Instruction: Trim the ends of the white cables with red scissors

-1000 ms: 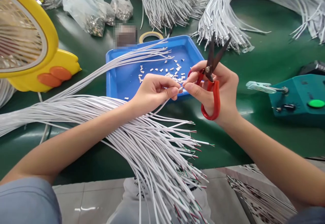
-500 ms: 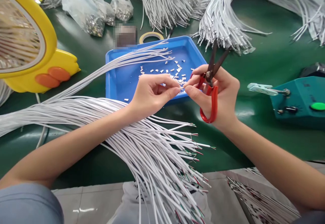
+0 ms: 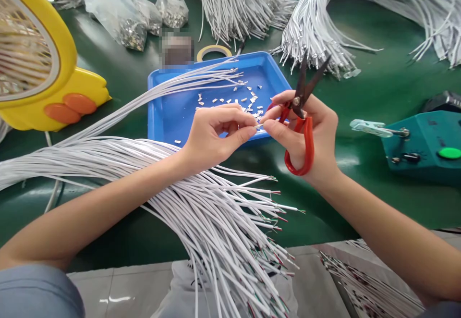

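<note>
My left hand (image 3: 221, 133) pinches the end of a white cable (image 3: 259, 126) between thumb and forefinger, above the near right part of a blue tray (image 3: 154, 111). Thumb and forefinger of my right hand (image 3: 317, 135) meet that same cable end from the right. Red-handled scissors (image 3: 309, 147) hang on my right hand, their dark blades spread and pointing away from me. White offcuts (image 3: 253, 99) lie scattered in the tray. Several white cables (image 3: 201, 79) reach over its left side. Under my left forearm spreads a large bundle of white cables (image 3: 216, 222) with coloured wire ends.
A yellow fan (image 3: 68, 58) stands at the left. Bags of small metal parts (image 3: 131, 30), a tape roll (image 3: 213, 52) and more cable bundles (image 3: 306, 30) lie behind the tray. At the right sits a teal device (image 3: 421, 140) with a clip.
The scissors have turned slightly in my right hand, the red handle shifting right. A little more of the cable end shows between my fingertips. The view has shifted slightly.
</note>
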The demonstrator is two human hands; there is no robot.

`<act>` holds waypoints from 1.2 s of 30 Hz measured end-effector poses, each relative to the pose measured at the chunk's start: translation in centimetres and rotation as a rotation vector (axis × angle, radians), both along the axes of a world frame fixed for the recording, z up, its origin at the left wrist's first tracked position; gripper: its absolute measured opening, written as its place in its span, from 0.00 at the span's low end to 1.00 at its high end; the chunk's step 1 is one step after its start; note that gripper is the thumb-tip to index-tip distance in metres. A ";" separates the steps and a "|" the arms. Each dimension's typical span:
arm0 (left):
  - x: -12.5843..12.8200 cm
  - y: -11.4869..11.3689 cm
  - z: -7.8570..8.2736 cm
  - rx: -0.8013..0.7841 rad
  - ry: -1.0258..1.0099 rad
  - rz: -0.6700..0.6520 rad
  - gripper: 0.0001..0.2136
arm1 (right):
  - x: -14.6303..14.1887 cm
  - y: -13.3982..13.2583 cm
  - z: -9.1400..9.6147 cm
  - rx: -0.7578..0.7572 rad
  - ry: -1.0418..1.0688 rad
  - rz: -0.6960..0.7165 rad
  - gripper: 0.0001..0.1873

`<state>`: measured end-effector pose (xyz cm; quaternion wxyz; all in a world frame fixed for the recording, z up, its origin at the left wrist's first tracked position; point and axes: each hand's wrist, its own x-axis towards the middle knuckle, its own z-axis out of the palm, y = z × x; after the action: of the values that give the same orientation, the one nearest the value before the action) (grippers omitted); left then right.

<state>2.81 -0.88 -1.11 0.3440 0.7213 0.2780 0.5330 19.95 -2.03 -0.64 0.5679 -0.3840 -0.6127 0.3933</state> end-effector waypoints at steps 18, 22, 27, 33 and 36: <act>-0.1 -0.3 0.1 0.195 0.070 0.091 0.04 | -0.1 -0.6 -0.1 0.050 0.046 0.010 0.14; -0.1 -0.3 0.1 0.204 0.084 0.081 0.04 | -0.1 -0.7 -0.1 0.040 0.084 0.021 0.14; -0.1 -0.3 0.1 0.233 0.096 0.072 0.03 | 0.0 -0.6 0.2 0.022 0.035 -0.034 0.14; 0.0 -0.4 0.0 0.179 0.115 0.058 0.02 | 0.0 -0.7 0.4 -0.006 0.025 -0.014 0.11; 0.1 -0.5 -0.1 0.132 0.103 0.051 0.03 | -0.1 -0.7 0.3 -0.008 0.035 -0.019 0.11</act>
<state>2.87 -1.42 -1.18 0.2674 0.7616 0.2778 0.5208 19.87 -2.75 -0.37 0.5809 -0.3851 -0.5972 0.3970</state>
